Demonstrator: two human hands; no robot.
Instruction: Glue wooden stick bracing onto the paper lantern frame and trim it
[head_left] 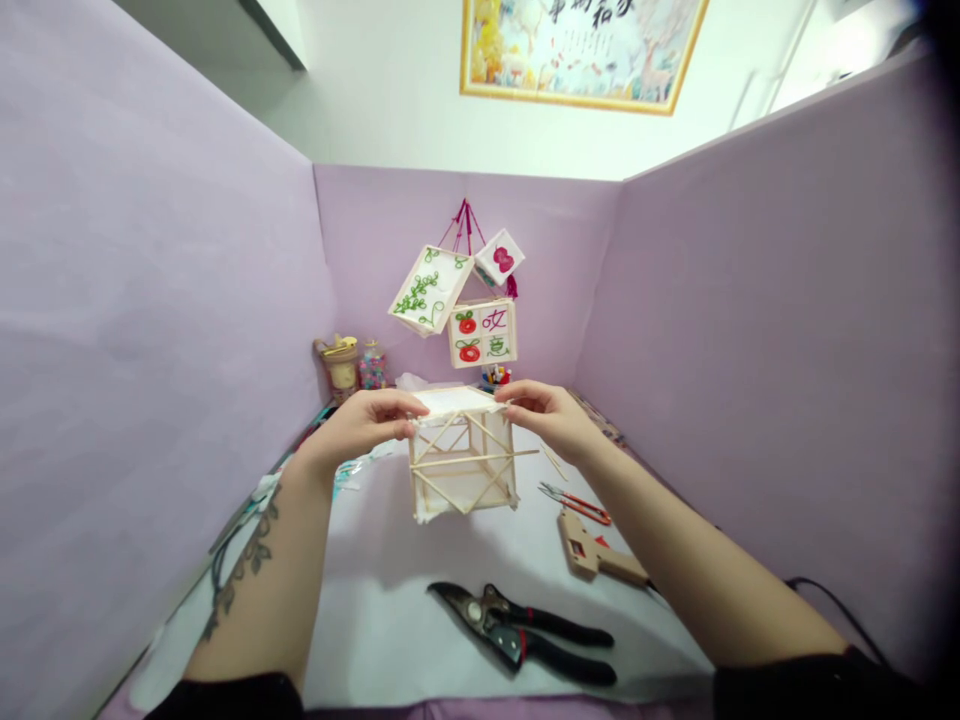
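Note:
A box-shaped frame of thin wooden sticks [463, 461] with white panels is held up above the white table [360, 620]. Crossed sticks span its near face, and one long stick pokes out past the right side. My left hand [375, 420] pinches its upper left corner between thumb and fingers. The upper right corner is gripped by my right hand [547, 415] in the same way.
Black-handled pruning shears [517, 630] lie at the front. A beige glue gun [596, 552] and red-handled snips [577, 502] rest at the right. Decorated panels [484, 333] hang at the back, above jars [372, 366]. Purple walls [712, 300] enclose the sides.

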